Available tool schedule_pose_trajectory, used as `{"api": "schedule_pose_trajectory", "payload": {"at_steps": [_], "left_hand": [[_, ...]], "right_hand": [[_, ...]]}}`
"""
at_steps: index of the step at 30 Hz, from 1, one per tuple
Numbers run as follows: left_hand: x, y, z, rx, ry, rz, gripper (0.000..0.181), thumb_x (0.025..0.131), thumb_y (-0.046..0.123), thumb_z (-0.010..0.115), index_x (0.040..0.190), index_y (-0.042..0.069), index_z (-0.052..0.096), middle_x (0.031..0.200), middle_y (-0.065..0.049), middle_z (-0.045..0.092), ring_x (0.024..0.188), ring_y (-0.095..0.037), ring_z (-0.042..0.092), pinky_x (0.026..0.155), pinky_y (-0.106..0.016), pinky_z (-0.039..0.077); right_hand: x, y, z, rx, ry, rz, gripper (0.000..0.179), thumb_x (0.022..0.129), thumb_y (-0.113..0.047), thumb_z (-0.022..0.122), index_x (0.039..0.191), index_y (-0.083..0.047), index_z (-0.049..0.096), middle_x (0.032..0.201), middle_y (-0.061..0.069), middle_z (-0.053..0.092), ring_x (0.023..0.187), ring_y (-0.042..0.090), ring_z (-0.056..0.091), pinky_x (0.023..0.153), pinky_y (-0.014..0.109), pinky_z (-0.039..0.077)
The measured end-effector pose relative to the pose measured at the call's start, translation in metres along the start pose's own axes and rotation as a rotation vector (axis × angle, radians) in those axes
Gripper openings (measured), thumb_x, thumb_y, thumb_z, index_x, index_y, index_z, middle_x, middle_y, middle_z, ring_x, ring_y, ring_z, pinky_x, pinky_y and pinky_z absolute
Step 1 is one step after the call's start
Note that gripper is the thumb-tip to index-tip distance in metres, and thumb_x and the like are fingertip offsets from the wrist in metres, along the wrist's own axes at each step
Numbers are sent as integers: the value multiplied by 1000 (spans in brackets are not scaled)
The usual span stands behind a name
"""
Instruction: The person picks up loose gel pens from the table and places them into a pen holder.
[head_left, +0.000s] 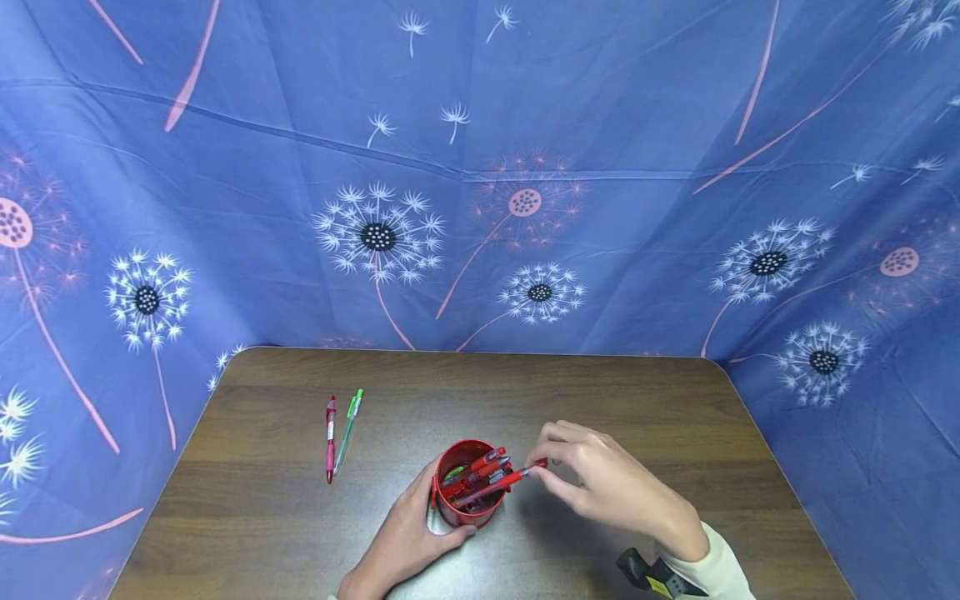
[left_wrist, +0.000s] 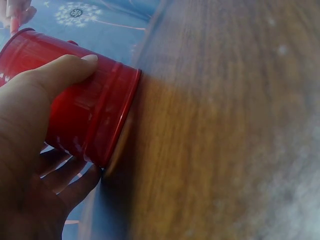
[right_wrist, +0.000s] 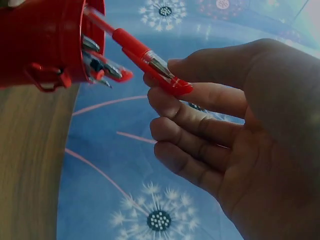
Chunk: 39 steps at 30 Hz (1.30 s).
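A red metal cup (head_left: 489, 517) with a small handle on its side holds several pens, mostly red, with a bit of green among them. My left hand (head_left: 401, 537) grips the cup from the left, its thumb along the wall (left_wrist: 75, 110). My right hand (head_left: 600, 479) is at the cup's right, where thumb and index finger pinch the capped end of a red pen (right_wrist: 134, 46). This pen slants, its other end still inside the cup's mouth. Other pens' ends (right_wrist: 107, 67) stick out beside it.
On the brown wooden table (head_left: 262, 517), left of the cup, lie a pink-red pen (head_left: 330, 442) and a green pen (head_left: 348, 433), side by side. A blue dandelion-print cloth (head_left: 465, 250) hangs behind the table and along both sides.
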<state>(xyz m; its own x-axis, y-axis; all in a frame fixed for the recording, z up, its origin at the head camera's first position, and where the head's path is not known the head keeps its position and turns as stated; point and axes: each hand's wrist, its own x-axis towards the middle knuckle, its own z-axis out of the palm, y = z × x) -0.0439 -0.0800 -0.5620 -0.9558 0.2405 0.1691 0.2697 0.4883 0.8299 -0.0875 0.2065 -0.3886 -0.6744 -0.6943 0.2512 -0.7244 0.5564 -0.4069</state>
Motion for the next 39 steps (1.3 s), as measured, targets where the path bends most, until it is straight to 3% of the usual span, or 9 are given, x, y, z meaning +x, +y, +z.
{"api": "schedule_pose_trajectory", "payload": {"at_steps": [14, 21, 25, 28, 34, 39], "left_hand": [[1, 0, 1, -4, -14, -21, 103, 76, 41, 99, 161, 30, 42, 154, 9, 56, 141, -13, 56, 114, -44, 50], [1, 0, 1, -5, -14, -28, 104, 76, 41, 99, 162, 31, 41, 155, 11, 55, 141, -13, 55, 114, -44, 51], [2, 1, 0, -16, -16, -29, 104, 75, 40, 99, 162, 32, 41, 154, 12, 55, 141, -12, 55, 115, -44, 50], [2, 1, 0, -11, -16, -29, 104, 76, 41, 99, 161, 32, 41, 154, 12, 55, 141, -12, 55, 115, -44, 50], [2, 0, 0, -4, -10, -20, 104, 75, 38, 99, 162, 34, 42, 154, 13, 55, 140, -12, 56, 115, -43, 50], [1, 0, 0, -6, -7, -19, 104, 75, 37, 100, 161, 35, 42, 154, 14, 55, 139, -11, 57, 114, -42, 51]], "right_hand": [[16, -14, 25, -116, -74, -73, 2, 98, -20, 79, 99, -21, 81, 90, -14, 58, 82, 2, 52, 74, 24, 51], [16, -21, 39, -171, -85, -54, 8, 98, -21, 80, 105, -18, 78, 104, -9, 69, 99, 11, 69, 95, 40, 60], [15, -21, 43, -174, -61, -42, 11, 97, -21, 80, 106, -18, 75, 105, -9, 70, 100, 10, 69, 97, 42, 60], [14, -20, 45, -184, -34, -58, 11, 96, -23, 82, 101, -20, 73, 101, -11, 68, 95, 8, 68, 95, 41, 60], [12, -17, 48, -180, 25, -101, 13, 92, -24, 86, 96, -23, 73, 93, -13, 58, 83, 5, 56, 74, 29, 54], [11, -17, 50, -164, 24, -113, 12, 92, -23, 86, 95, -25, 74, 95, -12, 58, 86, 5, 55, 75, 27, 52]]}}
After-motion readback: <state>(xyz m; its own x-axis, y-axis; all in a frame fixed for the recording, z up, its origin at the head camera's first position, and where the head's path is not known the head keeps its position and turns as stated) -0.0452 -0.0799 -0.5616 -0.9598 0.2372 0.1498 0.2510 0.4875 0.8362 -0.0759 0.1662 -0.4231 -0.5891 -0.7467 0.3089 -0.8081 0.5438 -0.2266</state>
